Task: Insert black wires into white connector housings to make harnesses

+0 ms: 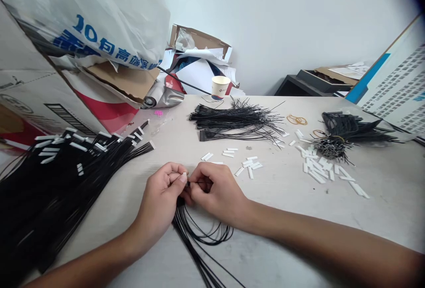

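My left hand (159, 195) is closed in a pinch around a small white plastic connector (185, 175), whose tip shows at the thumb. Right against it, my right hand (221, 190) pinches the end of a thin black wire, mostly hidden by the fingers. Below both hands hangs a bundle of black wires (189, 239), some looped to the right and others running toward the near edge. Loose white connectors (250, 164) lie on the table beyond my right hand.
Finished-looking black cables with white ends (76, 182) are heaped at left. Black wire bundles (232, 120) lie behind, near a paper cup (221, 87). A white connector pile (318, 166), rubber bands (296, 120) and another bundle (352, 131) are at right. Boxes (59, 102) stand left.
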`<control>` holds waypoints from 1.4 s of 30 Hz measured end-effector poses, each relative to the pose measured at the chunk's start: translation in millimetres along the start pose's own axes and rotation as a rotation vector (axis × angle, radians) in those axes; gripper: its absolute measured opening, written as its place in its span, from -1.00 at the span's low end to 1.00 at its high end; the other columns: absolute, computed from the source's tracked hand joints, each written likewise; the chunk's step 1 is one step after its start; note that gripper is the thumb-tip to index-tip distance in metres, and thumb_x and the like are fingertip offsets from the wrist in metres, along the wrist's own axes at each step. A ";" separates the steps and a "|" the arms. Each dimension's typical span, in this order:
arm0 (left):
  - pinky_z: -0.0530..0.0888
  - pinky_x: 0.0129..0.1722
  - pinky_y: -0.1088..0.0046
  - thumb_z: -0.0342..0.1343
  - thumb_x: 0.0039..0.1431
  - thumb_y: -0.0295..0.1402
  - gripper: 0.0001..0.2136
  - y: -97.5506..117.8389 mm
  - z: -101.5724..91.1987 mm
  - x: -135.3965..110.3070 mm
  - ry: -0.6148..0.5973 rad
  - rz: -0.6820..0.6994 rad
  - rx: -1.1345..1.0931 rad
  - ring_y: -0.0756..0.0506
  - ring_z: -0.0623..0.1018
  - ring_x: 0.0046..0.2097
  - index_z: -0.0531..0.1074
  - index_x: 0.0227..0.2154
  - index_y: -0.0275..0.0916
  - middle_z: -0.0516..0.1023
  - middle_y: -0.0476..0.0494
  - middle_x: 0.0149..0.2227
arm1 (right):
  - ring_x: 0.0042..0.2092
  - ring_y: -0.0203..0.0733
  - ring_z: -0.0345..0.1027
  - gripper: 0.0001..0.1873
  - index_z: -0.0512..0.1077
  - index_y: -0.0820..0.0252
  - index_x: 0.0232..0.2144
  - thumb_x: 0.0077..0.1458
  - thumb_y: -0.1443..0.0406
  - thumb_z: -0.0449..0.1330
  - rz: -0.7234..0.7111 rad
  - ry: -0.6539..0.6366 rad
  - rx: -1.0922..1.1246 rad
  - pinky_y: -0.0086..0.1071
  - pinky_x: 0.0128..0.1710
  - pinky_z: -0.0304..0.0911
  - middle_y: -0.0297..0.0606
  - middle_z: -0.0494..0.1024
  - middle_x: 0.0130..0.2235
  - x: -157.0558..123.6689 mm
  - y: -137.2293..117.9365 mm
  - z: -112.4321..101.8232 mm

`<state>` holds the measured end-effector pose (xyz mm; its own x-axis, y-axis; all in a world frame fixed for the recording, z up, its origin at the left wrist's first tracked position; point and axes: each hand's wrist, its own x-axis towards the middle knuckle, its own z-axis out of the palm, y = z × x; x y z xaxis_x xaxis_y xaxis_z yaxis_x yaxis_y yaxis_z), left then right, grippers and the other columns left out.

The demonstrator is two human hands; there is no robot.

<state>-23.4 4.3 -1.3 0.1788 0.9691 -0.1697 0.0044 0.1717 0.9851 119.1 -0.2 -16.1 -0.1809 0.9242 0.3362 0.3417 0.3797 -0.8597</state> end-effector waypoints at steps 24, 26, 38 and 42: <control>0.48 -0.38 0.48 0.15 0.14 -0.43 -0.91 0.6 -6.3 7.1 0.219 0.088 -0.229 0.00 0.53 -0.41 0.32 -0.35 -0.21 0.53 0.01 -0.45 | -0.44 -0.25 0.16 -0.87 0.36 0.22 -0.40 0.17 0.42 0.04 -0.363 -0.347 -0.689 -0.34 -0.52 -0.04 -0.27 0.42 -0.37 -16.8 -44.9 -39.7; 0.48 -0.37 0.44 0.14 0.14 -0.44 -0.91 0.4 -7.3 6.5 0.224 0.089 -0.234 -0.03 0.54 -0.38 0.31 -0.35 -0.21 0.53 -0.02 -0.43 | -0.52 -0.28 0.07 -0.88 0.32 0.19 -0.42 0.14 0.42 0.05 -0.265 -0.511 -0.748 -0.32 -0.55 -0.15 -0.32 0.40 -0.43 -22.7 -41.0 -37.7; 0.45 -0.38 0.42 0.09 0.20 -0.45 -0.95 -2.1 -8.9 6.0 0.188 0.101 -0.198 -0.06 0.55 -0.32 0.32 -0.35 -0.23 0.53 -0.03 -0.40 | -0.58 -0.34 -0.05 -0.86 0.27 0.20 -0.45 0.13 0.47 0.04 -0.130 -0.593 -0.846 -0.35 -0.57 -0.25 -0.34 0.42 -0.48 -15.6 -22.2 -31.7; 0.47 -0.34 0.41 0.10 0.20 -0.44 -0.94 1.5 -8.5 1.1 0.195 0.109 -0.201 -0.05 0.56 -0.33 0.33 -0.36 -0.23 0.53 -0.02 -0.40 | -0.61 -0.35 -0.12 -0.85 0.27 0.21 -0.46 0.12 0.48 0.06 -0.198 -0.603 -0.880 -0.34 -0.58 -0.28 -0.34 0.41 -0.51 -15.1 -17.6 -34.1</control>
<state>-31.5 7.1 -0.2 -0.0246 0.9962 -0.0840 -0.2028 0.0773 0.9762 147.2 -19.4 7.1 -0.6468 0.7626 -0.0124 0.7549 0.6377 -0.1530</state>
